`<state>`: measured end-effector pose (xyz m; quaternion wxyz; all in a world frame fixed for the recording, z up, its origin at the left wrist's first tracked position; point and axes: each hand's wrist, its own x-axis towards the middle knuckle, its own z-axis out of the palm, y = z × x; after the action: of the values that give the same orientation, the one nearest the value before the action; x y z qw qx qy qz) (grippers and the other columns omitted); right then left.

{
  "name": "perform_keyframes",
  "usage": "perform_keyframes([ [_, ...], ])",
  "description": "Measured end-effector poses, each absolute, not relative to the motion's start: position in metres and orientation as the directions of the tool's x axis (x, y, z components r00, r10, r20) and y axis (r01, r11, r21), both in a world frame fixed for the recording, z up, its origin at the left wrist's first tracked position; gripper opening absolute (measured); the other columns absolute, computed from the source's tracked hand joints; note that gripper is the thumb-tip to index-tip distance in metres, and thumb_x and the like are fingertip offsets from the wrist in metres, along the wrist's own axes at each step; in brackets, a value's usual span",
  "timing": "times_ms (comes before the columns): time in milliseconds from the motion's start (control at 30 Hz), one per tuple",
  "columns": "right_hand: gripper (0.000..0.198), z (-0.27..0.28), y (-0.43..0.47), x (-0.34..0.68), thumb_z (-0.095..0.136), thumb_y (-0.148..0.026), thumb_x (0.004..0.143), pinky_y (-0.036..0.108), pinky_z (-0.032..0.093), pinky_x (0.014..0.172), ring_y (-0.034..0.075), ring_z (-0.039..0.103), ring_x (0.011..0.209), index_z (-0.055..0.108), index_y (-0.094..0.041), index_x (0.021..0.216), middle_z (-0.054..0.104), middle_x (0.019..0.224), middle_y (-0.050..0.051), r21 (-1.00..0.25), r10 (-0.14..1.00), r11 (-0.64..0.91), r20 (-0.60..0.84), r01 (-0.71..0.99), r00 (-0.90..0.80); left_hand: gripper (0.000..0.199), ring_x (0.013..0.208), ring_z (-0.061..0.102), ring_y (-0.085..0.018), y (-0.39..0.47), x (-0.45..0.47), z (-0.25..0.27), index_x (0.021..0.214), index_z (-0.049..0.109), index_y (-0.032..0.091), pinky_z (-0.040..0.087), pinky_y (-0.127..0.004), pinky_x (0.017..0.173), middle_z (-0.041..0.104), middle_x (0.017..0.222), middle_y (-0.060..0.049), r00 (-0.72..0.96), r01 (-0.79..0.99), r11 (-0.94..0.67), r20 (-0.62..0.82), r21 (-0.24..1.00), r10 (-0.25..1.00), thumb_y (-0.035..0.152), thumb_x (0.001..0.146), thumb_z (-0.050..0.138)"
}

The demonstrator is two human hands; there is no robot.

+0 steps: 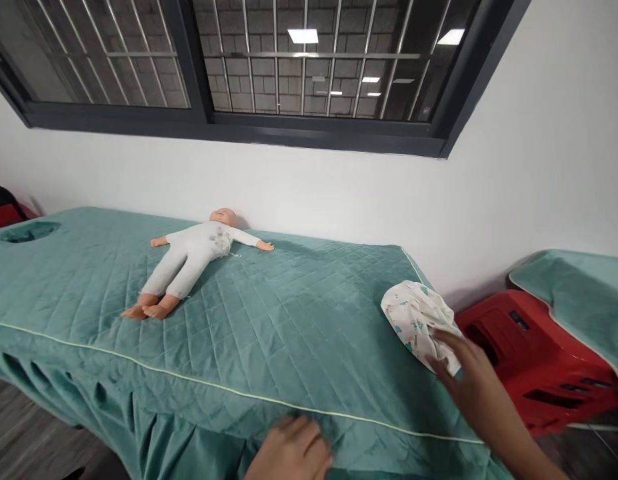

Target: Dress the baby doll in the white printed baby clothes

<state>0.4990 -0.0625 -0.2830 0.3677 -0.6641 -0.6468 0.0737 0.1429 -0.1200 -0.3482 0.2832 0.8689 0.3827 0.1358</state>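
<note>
A white cloth item with small coloured prints (411, 310) lies bunched near the right end of the green quilted bed cover (309, 333). My right hand (466, 377) is on its near right side, thumb and fingers closing around a fold of the fabric; the hand is slightly blurred. My left hand (291, 450) is at the front edge of the bed, fingers curled together, with nothing visible in it. Farther left, a baby doll (196, 250) in a white bodysuit lies on its back, arms spread, head toward the wall.
A red plastic stool (533, 360) stands beyond the bed's right end, next to another green-covered surface (579, 300). A barred window (309, 67) is set in the white wall (313, 190) behind. The bed cover has a face hole (29, 231) at far left.
</note>
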Motion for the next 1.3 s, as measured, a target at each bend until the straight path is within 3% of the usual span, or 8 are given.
perform_keyframes([
  [67, 0.062, -0.281, -0.021, 0.522, 0.053, -0.068, 0.084, 0.055, 0.037, 0.108, 0.039, 0.051, 0.126, 0.061, -0.017, 0.119, 0.059, 0.13, 0.022, -0.436, 0.85, 0.065, 0.495, 0.898, 0.179, 0.023, 0.09, 0.063, -0.024, -0.082, 0.157, -0.339, 0.096, 0.069, 0.024, 0.051, -0.038, 0.081, 0.068, 0.091, -0.009, 0.569, 0.562, -0.573, 0.224, 0.596, 0.791, 0.029, 0.098, 0.046],
  [167, 0.061, -0.285, 0.017, 0.539, 0.048, -0.07, 0.083, 0.049, 0.046, 0.092, 0.04, 0.06, 0.112, 0.063, -0.016, 0.107, 0.065, 0.116, 0.026, -0.393, 0.905, -0.131, 0.328, 0.91, 0.271, 0.028, 0.084, 0.062, -0.021, -0.025, 0.168, -0.323, 0.09, 0.068, 0.022, 0.05, -0.034, 0.078, 0.067, 0.087, -0.007, 0.359, 0.449, -0.468, 0.326, 0.761, 0.875, 0.034, 0.098, 0.044],
  [333, 0.053, -0.291, 0.032, 0.513, 0.044, -0.06, 0.089, 0.041, 0.048, 0.08, 0.033, 0.068, 0.092, 0.066, -0.018, 0.111, 0.073, 0.099, 0.016, -0.498, 0.911, -0.274, 0.141, 0.823, 0.388, 0.037, 0.074, 0.063, -0.018, 0.034, 0.171, -0.319, 0.102, 0.067, 0.017, 0.048, -0.025, 0.054, 0.066, 0.088, -0.007, 0.184, -0.062, 0.063, -0.051, 0.996, 0.982, 0.049, 0.092, 0.052],
  [500, 0.047, -0.271, 0.043, 0.424, 0.048, -0.056, 0.09, 0.029, 0.046, 0.066, 0.022, 0.062, 0.075, 0.069, -0.017, 0.105, 0.071, 0.086, 0.005, -0.7, 0.978, -0.027, 0.128, 0.714, 0.162, 0.046, 0.12, 0.06, -0.026, 0.038, 0.167, -0.329, 0.12, 0.066, 0.021, 0.052, -0.033, 0.094, 0.064, 0.128, -0.011, 0.209, -0.217, -0.053, 0.099, 0.975, 0.973, 0.049, 0.084, 0.069],
  [733, 0.044, -0.2, 0.081, 0.305, 0.052, -0.047, 0.092, 0.024, 0.029, 0.056, 0.01, 0.038, 0.055, 0.054, -0.019, 0.058, 0.044, 0.055, -0.004, -0.511, 0.966, 0.203, 0.242, 0.836, -0.087, 0.079, 0.15, 0.028, -0.031, 0.04, 0.162, -0.34, 0.145, 0.047, 0.026, 0.024, -0.043, 0.124, 0.034, 0.161, -0.009, 0.048, -0.267, -0.157, 0.175, 0.951, 0.983, 0.046, 0.076, 0.08],
  [900, 0.043, -0.163, 0.078, 0.261, 0.043, -0.048, 0.098, 0.022, 0.043, 0.063, 0.012, 0.058, 0.068, 0.067, -0.016, 0.082, 0.061, 0.074, -0.001, -0.736, 0.931, 0.329, 0.149, 0.591, -0.333, 0.084, 0.136, 0.049, -0.032, 0.038, 0.165, -0.338, 0.145, 0.045, 0.023, 0.04, -0.045, 0.114, 0.05, 0.149, -0.013, -0.033, -0.478, -0.075, 0.068, 0.875, 0.997, 0.038, 0.072, 0.084],
  [1033, 0.029, -0.185, 0.057, 0.258, 0.047, -0.039, 0.1, 0.036, 0.047, 0.102, 0.021, 0.06, 0.118, 0.067, -0.026, 0.116, 0.066, 0.126, 0.004, -0.771, 0.751, 0.514, 0.193, 0.376, -0.631, 0.067, 0.129, 0.056, -0.028, 0.039, 0.162, -0.327, 0.141, 0.052, 0.023, 0.043, -0.041, 0.112, 0.062, 0.138, -0.009, -0.172, -0.735, -0.122, -0.009, 0.667, 0.985, 0.031, 0.08, 0.077],
  [1300, 0.048, -0.273, 0.041, 0.303, 0.067, -0.039, 0.088, 0.053, 0.028, 0.121, 0.029, 0.034, 0.145, 0.055, -0.029, 0.133, 0.045, 0.152, 0.007, -0.635, 0.863, 0.505, 0.363, 0.585, -0.352, 0.045, 0.122, 0.062, -0.027, 0.046, 0.153, -0.328, 0.125, 0.066, 0.021, 0.046, -0.042, 0.11, 0.068, 0.131, -0.009, -0.136, -0.898, -0.103, -0.047, 0.427, 0.99, 0.034, 0.083, 0.074],
])
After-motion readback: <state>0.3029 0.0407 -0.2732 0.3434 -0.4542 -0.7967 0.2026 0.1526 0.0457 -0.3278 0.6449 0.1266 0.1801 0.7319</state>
